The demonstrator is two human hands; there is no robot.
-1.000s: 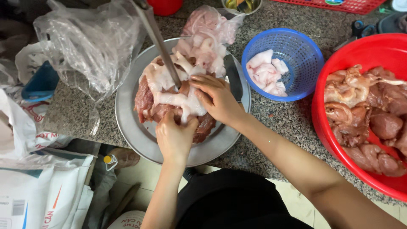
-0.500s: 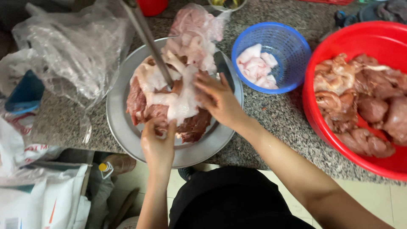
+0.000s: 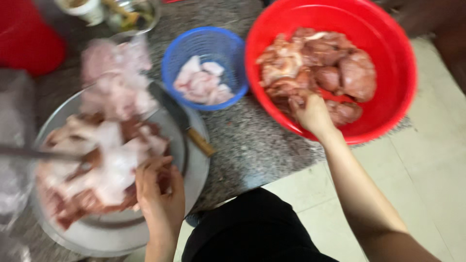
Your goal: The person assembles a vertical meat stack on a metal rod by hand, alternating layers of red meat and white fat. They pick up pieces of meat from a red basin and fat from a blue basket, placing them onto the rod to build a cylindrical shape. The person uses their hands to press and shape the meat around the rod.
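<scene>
My left hand rests at the near side of a round metal tray, its fingers curled over the pile of raw meat and pale skin lying there. My right hand reaches into the near edge of a big red basin and closes on a piece of the dark raw meat inside. A knife with a wooden handle lies on the tray's right side, between my hands.
A blue plastic basket with pale meat pieces stands between tray and basin on the speckled stone counter. A thin metal rod crosses the tray from the left. A red container and a small bowl stand behind. Tiled floor lies below right.
My right hand has left the tray's meat and moved right into the red basin. My view has swung right. The left hand stays on the tray's meat.
</scene>
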